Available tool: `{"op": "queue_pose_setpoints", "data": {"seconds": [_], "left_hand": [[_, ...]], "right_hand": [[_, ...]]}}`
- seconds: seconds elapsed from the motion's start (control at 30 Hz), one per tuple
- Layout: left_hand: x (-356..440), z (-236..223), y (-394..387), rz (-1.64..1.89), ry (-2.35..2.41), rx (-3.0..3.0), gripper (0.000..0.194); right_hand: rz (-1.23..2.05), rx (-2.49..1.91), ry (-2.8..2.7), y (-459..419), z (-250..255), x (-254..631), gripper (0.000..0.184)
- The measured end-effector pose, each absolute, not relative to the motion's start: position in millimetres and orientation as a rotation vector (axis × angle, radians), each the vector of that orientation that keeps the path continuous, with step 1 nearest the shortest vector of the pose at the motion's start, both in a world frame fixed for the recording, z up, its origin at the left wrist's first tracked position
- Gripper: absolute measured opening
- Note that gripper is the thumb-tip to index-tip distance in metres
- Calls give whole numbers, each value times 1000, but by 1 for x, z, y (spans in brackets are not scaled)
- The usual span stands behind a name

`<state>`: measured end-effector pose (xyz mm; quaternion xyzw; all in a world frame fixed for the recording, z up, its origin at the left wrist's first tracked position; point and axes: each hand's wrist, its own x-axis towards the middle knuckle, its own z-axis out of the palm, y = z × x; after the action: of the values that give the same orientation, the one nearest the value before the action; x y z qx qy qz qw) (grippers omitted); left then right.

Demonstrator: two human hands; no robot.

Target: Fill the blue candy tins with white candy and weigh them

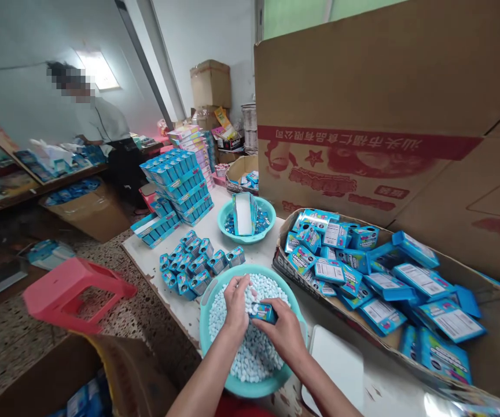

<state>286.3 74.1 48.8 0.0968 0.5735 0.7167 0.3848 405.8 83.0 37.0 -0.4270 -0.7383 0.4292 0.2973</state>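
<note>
Over a turquoise basin [205,341] full of small pale candies [250,362], my two hands meet. Between the thumb and fingers of my right hand [283,327] is a small blue candy box [264,313], tilted toward the left. My left hand [236,304] is cupped beside the box's left end, with pale candies in it. A few candies lie right at that end, and the opening itself is hard to make out. Beyond the basin stands a group of small blue boxes [198,263] with their tops up.
Right of the basin, a long cardboard tray [291,272] holds many blue boxes. A white flat-topped object [337,362] lies near me. Behind are a smaller turquoise bowl [245,236] and stacked display cartons [184,188]. A red stool [65,295] stands left; a person [106,119] is farther back.
</note>
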Motion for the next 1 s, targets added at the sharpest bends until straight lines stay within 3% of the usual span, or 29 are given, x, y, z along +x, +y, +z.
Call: {"op": "queue_pose_setpoints", "data": {"seconds": [1.0], "left_hand": [[302, 62, 77, 1824, 1385, 265, 30]], "right_hand": [[1459, -1202, -1716, 93, 27, 413, 43]]}}
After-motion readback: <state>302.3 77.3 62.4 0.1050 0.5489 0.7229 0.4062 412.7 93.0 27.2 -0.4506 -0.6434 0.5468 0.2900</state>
